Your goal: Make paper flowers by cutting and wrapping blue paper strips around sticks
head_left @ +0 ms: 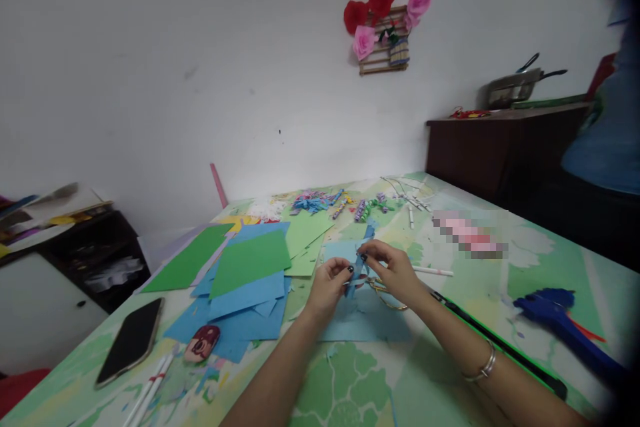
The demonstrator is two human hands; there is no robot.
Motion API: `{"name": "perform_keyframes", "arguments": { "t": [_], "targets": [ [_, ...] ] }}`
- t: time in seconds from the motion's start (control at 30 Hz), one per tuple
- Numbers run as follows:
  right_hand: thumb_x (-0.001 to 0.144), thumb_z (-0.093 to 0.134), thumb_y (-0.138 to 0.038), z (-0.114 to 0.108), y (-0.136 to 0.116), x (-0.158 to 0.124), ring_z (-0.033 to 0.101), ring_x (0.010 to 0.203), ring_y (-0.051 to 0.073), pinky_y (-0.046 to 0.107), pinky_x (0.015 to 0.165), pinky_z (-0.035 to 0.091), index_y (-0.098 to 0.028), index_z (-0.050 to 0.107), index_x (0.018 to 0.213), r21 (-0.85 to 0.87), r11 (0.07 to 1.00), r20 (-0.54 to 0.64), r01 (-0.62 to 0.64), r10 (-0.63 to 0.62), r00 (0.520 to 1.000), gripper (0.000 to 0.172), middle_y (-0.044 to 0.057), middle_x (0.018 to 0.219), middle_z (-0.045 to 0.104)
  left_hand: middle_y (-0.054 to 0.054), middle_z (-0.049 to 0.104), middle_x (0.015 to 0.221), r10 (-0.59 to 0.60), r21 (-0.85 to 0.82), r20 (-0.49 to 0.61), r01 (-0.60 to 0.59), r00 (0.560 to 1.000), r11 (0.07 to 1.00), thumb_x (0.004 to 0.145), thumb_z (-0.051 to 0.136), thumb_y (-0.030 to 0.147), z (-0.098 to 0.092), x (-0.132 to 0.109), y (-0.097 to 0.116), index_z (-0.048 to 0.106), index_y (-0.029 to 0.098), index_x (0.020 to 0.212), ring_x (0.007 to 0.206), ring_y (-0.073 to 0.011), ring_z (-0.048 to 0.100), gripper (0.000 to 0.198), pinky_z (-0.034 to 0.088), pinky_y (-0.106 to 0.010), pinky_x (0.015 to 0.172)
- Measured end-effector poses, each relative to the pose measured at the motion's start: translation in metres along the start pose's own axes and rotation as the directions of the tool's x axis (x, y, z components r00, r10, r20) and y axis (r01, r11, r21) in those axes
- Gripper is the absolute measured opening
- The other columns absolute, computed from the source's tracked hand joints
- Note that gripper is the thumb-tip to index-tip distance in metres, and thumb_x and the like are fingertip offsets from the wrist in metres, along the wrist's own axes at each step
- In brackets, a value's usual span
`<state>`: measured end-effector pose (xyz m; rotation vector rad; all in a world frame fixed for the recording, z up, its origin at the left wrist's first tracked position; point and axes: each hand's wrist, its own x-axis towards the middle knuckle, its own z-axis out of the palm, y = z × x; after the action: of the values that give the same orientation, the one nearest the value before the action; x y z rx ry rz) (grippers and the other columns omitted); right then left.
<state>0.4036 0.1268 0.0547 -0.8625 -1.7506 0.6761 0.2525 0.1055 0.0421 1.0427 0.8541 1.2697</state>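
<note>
My left hand is closed, with thumb and fingers pinching a narrow piece of blue paper. From the other side, my right hand has its fingertips closed on the upper part of that same piece. A pair of scissors with gold-coloured handles shows just below my right hand; whether the hand holds them or they lie on the table cannot be told. Under both hands lies a light blue paper sheet. Fingers cover part of the blue piece.
Green sheets and blue sheets overlap at left, near a phone and a dark red rounded item. Curled paper pieces lie at the back. A glue gun rests at right. A person stands at far right.
</note>
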Motion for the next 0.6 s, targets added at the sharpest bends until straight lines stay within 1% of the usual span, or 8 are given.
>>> {"name": "perform_keyframes", "arguments": {
  "t": [0.1, 0.27, 0.33, 0.4, 0.47, 0.5, 0.57, 0.6],
  "targets": [
    [0.076, 0.049, -0.022, 0.000, 0.002, -0.001, 0.056, 0.069, 0.014, 0.025, 0.067, 0.044, -0.018, 0.059, 0.086, 0.034, 0.999, -0.006, -0.017, 0.018, 1.000, 0.015, 0.002, 0.077, 0.061, 0.003, 0.052, 0.065, 0.043, 0.039, 0.001, -0.043, 0.999, 0.998, 0.062, 0.068, 0.029, 0.001, 0.000, 0.000, 0.049, 0.016, 0.074, 0.059, -0.0116, 0.057, 0.026, 0.045, -0.024, 0.055],
    [0.076, 0.048, -0.023, 0.000, 0.001, -0.001, 0.060, 0.073, 0.015, 0.027, 0.069, 0.046, -0.018, 0.061, 0.091, 0.112, 0.992, 0.041, -0.053, 0.049, 0.998, 0.020, 0.003, 0.079, 0.065, 0.004, 0.053, 0.062, 0.118, 0.137, 0.046, -0.123, 0.992, 0.983, 0.072, 0.058, 0.033, 0.006, -0.003, 0.001, 0.041, 0.018, 0.076, 0.051, -0.0085, 0.054, 0.022, 0.038, -0.020, 0.049],
    [0.077, 0.047, -0.024, -0.005, -0.006, -0.004, 0.061, 0.080, 0.017, 0.029, 0.074, 0.046, -0.019, 0.064, 0.093, 0.084, 0.994, 0.052, -0.070, 0.066, 0.996, 0.025, 0.004, 0.086, 0.067, 0.003, 0.056, 0.066, 0.135, 0.166, 0.044, -0.141, 0.990, 0.976, 0.074, 0.055, 0.034, 0.007, -0.005, 0.002, 0.039, 0.019, 0.076, 0.051, -0.0081, 0.054, 0.022, 0.037, -0.020, 0.050],
    [0.077, 0.046, -0.026, -0.017, -0.017, -0.012, 0.062, 0.082, 0.019, 0.031, 0.074, 0.047, -0.021, 0.066, 0.094, -0.016, 0.994, 0.023, -0.107, 0.108, 0.994, 0.027, 0.004, 0.087, 0.068, 0.000, 0.061, 0.074, 0.158, 0.191, 0.038, -0.162, 0.987, 0.968, 0.075, 0.053, 0.035, 0.007, -0.006, 0.003, 0.037, 0.020, 0.077, 0.052, -0.0083, 0.054, 0.022, 0.038, -0.021, 0.051],
    [0.076, 0.047, -0.030, -0.038, -0.027, -0.028, 0.063, 0.076, 0.021, 0.032, 0.069, 0.047, -0.024, 0.067, 0.094, -0.220, 0.964, -0.078, -0.151, 0.137, 0.987, 0.027, 0.004, 0.085, 0.069, -0.003, 0.063, 0.082, 0.170, 0.216, 0.037, -0.174, 0.985, 0.961, 0.077, 0.051, 0.035, 0.005, -0.006, 0.003, 0.035, 0.021, 0.078, 0.054, -0.0087, 0.055, 0.021, 0.038, -0.022, 0.052],
    [0.075, 0.049, -0.033, -0.053, -0.030, -0.039, 0.063, 0.071, 0.021, 0.032, 0.063, 0.046, -0.027, 0.066, 0.095, -0.342, 0.924, -0.164, -0.173, 0.123, 0.979, 0.027, 0.004, 0.088, 0.069, -0.004, 0.064, 0.085, 0.172, 0.227, 0.038, -0.177, 0.984, 0.958, 0.078, 0.050, 0.035, 0.005, -0.006, 0.003, 0.035, 0.021, 0.079, 0.056, -0.0089, 0.055, 0.020, 0.038, -0.022, 0.053],
    [0.074, 0.051, -0.038, -0.089, -0.026, -0.068, 0.059, 0.056, 0.021, 0.034, 0.056, 0.042, -0.030, 0.063, 0.098, -0.551, 0.787, -0.351, -0.278, 0.084, 0.933, 0.028, 0.006, 0.086, 0.069, -0.005, 0.064, 0.089, 0.177, 0.245, 0.048, -0.183, 0.983, 0.952, 0.079, 0.047, 0.034, 0.004, -0.007, 0.003, 0.035, 0.021, 0.080, 0.058, -0.0090, 0.056, 0.018, 0.039, -0.023, 0.056],
    [0.073, 0.052, -0.039, -0.109, -0.018, -0.085, 0.058, 0.054, 0.022, 0.036, 0.053, 0.040, -0.030, 0.062, 0.097, -0.627, 0.700, -0.423, -0.342, 0.063, 0.904, 0.028, 0.008, 0.083, 0.068, -0.006, 0.064, 0.091, 0.181, 0.251, 0.055, -0.189, 0.982, 0.949, 0.080, 0.047, 0.033, 0.005, -0.007, 0.003, 0.035, 0.021, 0.080, 0.059, -0.0089, 0.056, 0.017, 0.040, -0.023, 0.057]
  ]
}}
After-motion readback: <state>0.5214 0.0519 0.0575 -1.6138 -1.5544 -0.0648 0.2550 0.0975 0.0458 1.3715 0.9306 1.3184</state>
